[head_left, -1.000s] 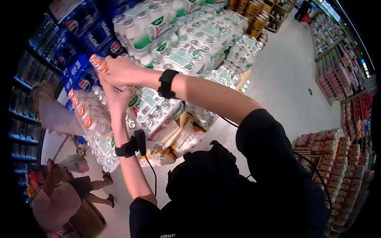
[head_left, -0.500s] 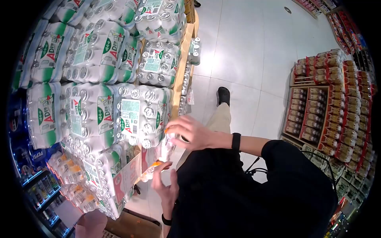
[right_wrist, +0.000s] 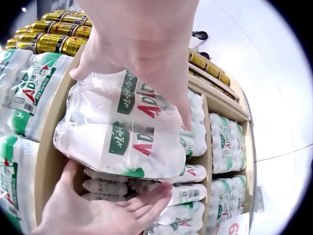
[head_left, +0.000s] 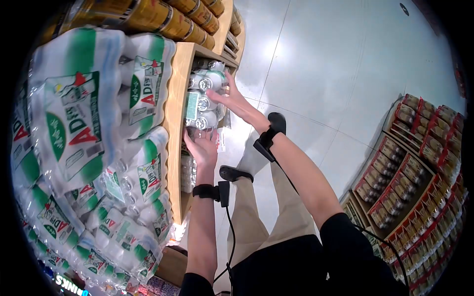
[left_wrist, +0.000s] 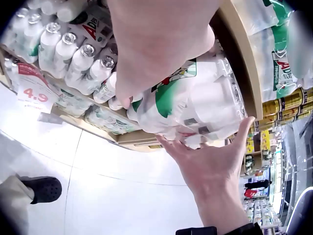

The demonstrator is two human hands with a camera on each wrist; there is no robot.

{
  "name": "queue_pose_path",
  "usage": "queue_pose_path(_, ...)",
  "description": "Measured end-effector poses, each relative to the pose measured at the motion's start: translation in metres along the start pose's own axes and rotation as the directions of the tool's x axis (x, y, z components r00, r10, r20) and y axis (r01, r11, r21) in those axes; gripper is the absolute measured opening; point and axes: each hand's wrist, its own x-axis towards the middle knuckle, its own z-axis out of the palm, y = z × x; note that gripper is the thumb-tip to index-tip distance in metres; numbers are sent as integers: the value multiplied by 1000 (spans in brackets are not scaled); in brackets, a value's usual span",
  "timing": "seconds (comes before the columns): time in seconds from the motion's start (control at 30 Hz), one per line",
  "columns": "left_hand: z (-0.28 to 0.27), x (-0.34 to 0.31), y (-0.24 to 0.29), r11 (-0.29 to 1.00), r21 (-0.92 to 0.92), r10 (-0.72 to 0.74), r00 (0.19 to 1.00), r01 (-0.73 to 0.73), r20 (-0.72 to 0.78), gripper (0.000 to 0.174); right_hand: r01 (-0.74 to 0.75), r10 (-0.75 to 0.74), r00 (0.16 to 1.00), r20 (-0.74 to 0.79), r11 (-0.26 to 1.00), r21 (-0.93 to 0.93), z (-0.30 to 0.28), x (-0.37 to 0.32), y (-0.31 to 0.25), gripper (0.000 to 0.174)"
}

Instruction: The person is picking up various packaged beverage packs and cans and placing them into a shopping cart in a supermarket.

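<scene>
A shrink-wrapped pack of white milk-drink bottles point(head_left: 202, 102) with silver caps and green-and-red labels is held between both hands inside a wooden shelf bay. My left hand point(head_left: 202, 148) grips the near end; in the right wrist view, the left hand point(right_wrist: 102, 208) has its fingers spread along the pack's lower side. At the far end my right hand point(head_left: 229, 98) holds on, thumb over the top near the caps. The left wrist view shows the right hand point(left_wrist: 210, 166) spanning the pack's end, thumb and fingers on opposite sides of the wrap point(left_wrist: 195, 103).
Similar bottle packs point(head_left: 74, 108) are stacked left of the wooden shelf edge point(head_left: 175, 128). Gold cans point(head_left: 173, 22) stand behind. More bottles point(right_wrist: 186, 210) fill the lower compartments, near a 4.9 price card point(left_wrist: 34, 90). Pale floor tiles point(head_left: 306, 89) lead to a stacked display point(head_left: 395, 182) on the right.
The view has swung from the stack's top down to the shelf bay. The hands have left the orange-capped bottles they held earlier and now hold a white bottle pack.
</scene>
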Motion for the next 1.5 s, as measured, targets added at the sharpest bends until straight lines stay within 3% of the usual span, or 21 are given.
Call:
queue_pose_path(0.1, 23, 17, 1, 981, -112, 148, 986, -156, -77, 79, -17, 19, 1000, 15, 994, -109, -2, 19, 22, 135)
queue_pose_path(0.2, -6, 31, 10, 988, -154, 30, 993, -12, 115, 74, 85, -86, 996, 20, 994, 68, -3, 17, 37, 115)
queue_pose_path(0.23, 3, 27, 10, 993, -14, 119, 990, -121, -69, 61, -37, 25, 999, 45, 957, 286, -6, 17, 29, 108)
queue_pose_path(0.27, -9, 36, 12, 977, 101, 206, 944, -186, -258, 56, -49, 45, 999, 21, 929, 366, -8, 22, 34, 100)
queue_pose_path(0.33, -48, 59, 18, 906, 353, 405, 727, -235, -554, 46, -57, 82, 996, -25, 853, 519, -11, 38, 51, 86)
queue_pose_path(0.37, -60, 62, 21, 881, 428, 436, 697, -202, -569, 44, -193, 209, 978, 23, 844, 500, -5, 45, 60, 78)
queue_pose_path(0.47, -63, 57, 27, 798, 573, 455, 812, -188, -367, 38, 63, 64, 955, -290, 912, 406, 17, 51, 64, 70)
queue_pose_path(0.5, -60, 56, 27, 751, 631, 461, 839, -194, -291, 36, 97, 16, 921, -388, 959, 268, 21, 50, 62, 64)
queue_pose_path(0.6, -51, 55, 25, 612, 761, 488, 860, -215, -150, 29, 53, 48, 929, -367, 964, 261, 26, 40, 46, 60)
queue_pose_path(0.77, -37, 39, 11, 384, 892, 522, 853, -240, 5, 19, 171, -10, 888, -459, 935, 310, 29, 44, 52, 57)
queue_pose_path(0.9, -37, 27, 1, 189, 943, 510, 848, -274, 144, 12, 193, -8, 935, -354, 849, 492, 6, 26, 63, 58)
queue_pose_path(0.93, -51, 25, 0, 72, 930, 502, 819, -360, 278, 15, 222, -56, 935, -349, 862, 456, -4, 22, 72, 53)
queue_pose_path(0.97, -36, 14, -3, 308, 897, 486, 863, -317, 138, 27, 230, -69, 940, -335, 854, 467, -10, 14, 68, 51)
queue_pose_path(1.03, -4, -8, -7, 728, 645, 422, 894, -234, -152, 56, 220, -48, 940, -339, 842, 492, -20, -6, 60, 49)
queue_pose_path(1.1, -13, -14, -16, 936, 310, 270, 907, -168, -324, 48, 182, 6, 939, -345, 841, 509, -34, -20, 53, 48)
queue_pose_path(1.17, -35, -29, -33, 984, 149, 148, 922, -100, -359, 40, 172, -3, 933, -359, 882, 439, -45, -41, 43, 52)
queue_pose_path(1.23, -64, -47, -51, 939, 337, 156, 954, -63, -256, 29, 167, -17, 951, -310, 870, 463, -61, -60, 39, 54)
queue_pose_path(1.3, -99, -83, -67, 811, 572, 233, 965, -123, -122, 27, 158, -62, 977, -202, 852, 500, -81, -77, 42, 57)
queue_pose_path(1.37, -112, -123, -69, 684, 711, 244, 970, -164, -11, 29, 86, -9, 983, -183, 903, 422, -82, -104, 15, 59)
queue_pose_path(1.5, -81, -203, -23, 809, 587, 6, 1000, -22, 29, 40, 23, -21, 997, -69, 999, 29, -60, -173, -79, 71)
